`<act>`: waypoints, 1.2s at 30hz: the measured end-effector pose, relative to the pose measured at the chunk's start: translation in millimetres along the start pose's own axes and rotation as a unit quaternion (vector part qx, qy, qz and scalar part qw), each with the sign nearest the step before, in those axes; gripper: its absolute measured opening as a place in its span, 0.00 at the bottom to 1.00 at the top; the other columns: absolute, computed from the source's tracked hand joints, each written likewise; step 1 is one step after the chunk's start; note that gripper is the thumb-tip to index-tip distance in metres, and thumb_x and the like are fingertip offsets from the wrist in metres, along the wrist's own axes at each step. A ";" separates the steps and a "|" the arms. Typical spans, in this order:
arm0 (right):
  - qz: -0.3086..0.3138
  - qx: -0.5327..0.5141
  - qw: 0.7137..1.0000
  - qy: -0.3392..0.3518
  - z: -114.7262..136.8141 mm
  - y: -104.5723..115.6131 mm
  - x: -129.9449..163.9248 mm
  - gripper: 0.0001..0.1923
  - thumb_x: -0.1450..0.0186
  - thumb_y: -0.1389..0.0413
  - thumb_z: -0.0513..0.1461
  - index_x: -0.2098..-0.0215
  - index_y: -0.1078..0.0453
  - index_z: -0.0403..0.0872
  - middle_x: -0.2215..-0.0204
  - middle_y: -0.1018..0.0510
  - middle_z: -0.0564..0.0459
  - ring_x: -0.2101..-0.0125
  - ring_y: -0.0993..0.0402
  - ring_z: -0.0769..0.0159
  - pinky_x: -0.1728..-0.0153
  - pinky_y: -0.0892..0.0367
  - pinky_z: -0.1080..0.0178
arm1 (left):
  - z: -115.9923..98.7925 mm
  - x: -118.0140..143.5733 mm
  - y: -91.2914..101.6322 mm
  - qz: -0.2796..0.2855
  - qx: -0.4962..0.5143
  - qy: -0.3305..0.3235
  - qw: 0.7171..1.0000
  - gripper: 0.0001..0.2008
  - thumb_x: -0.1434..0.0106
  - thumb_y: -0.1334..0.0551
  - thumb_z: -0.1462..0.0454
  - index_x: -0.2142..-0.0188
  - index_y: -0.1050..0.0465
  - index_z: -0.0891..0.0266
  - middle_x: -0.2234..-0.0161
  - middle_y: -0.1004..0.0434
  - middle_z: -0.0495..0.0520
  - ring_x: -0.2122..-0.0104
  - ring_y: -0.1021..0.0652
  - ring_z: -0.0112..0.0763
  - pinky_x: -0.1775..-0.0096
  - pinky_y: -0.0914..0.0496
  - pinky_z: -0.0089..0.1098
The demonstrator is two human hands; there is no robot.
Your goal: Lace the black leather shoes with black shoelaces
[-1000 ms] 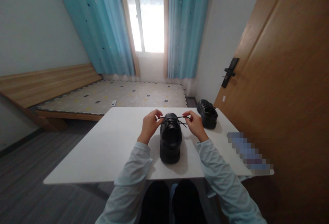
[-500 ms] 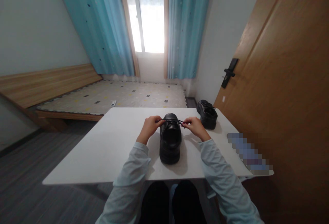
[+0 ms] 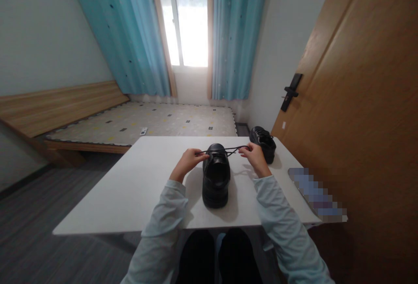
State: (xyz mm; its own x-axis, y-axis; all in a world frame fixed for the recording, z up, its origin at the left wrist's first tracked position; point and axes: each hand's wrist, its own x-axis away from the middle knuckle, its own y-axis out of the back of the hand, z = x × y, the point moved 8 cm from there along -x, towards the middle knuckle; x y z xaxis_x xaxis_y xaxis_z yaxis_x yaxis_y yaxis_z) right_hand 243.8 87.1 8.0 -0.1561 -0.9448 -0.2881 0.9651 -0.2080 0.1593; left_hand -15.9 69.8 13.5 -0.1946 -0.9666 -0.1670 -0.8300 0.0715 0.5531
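A black shoe point(image 3: 216, 179) stands upright on the white table, its heel toward me and its toe toward the window. Dark shoelace point(image 3: 232, 149) stretches across above its front part. At the shoe's left side, my left hand point(image 3: 192, 159) is closed in a pinch on the lace. My right hand point(image 3: 251, 155) pinches the lace out to the right, clear of the shoe. Behind my right hand sits a second black shoe point(image 3: 264, 140), partly covered by it.
The white table point(image 3: 130, 188) reaches the bed point(image 3: 176, 118) at its far edge. A blurred-out flat object point(image 3: 315, 192) lies along the table's right side. A wooden door point(image 3: 352, 101) stands close on the right. A small white item point(image 3: 143, 131) rests on the bed.
My right hand has moved right, drawing a longer stretch of lace away from the shoe. My left hand has shifted slightly left. The shoe stays in place.
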 end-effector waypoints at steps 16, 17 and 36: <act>-0.078 -0.346 0.935 -0.009 22.5 15.6 4.8 0.15 0.50 0.37 0.38 0.72 0.40 0.49 0.81 0.27 0.63 0.79 0.27 0.72 0.68 0.25 0.63 | 9.2 3.4 23.7 -0.182 0.199 0.051 0.962 0.10 0.51 0.38 0.64 0.68 0.31 0.65 0.75 0.26 0.50 0.70 0.21 0.32 0.71 0.25 0.31; -0.067 -0.349 0.935 -0.008 24.6 14.6 4.9 0.15 0.49 0.36 0.38 0.71 0.40 0.50 0.81 0.26 0.63 0.78 0.27 0.71 0.68 0.25 0.62 | 7.8 4.1 26.8 -0.200 0.230 0.041 0.951 0.09 0.51 0.39 0.64 0.68 0.32 0.65 0.74 0.27 0.50 0.69 0.21 0.32 0.69 0.24 0.33; 0.337 -0.278 0.898 0.052 62.6 -50.3 50.9 0.13 0.45 0.35 0.41 0.62 0.26 0.47 0.61 0.19 0.49 0.58 0.23 0.62 0.54 0.31 0.56 | -11.5 10.3 45.4 -0.263 0.385 -0.065 0.882 0.09 0.47 0.40 0.62 0.67 0.37 0.61 0.74 0.35 0.43 0.81 0.29 0.20 0.79 0.33 0.23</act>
State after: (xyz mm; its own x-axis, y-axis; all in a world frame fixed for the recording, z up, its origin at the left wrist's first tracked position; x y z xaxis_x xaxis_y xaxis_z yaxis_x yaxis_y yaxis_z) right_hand 174.1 33.7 44.5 0.4957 -0.7739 -0.3942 0.7934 0.5881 -0.1569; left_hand -49.6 60.2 46.3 0.3060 -0.8829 -0.3561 -0.9229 -0.1833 -0.3386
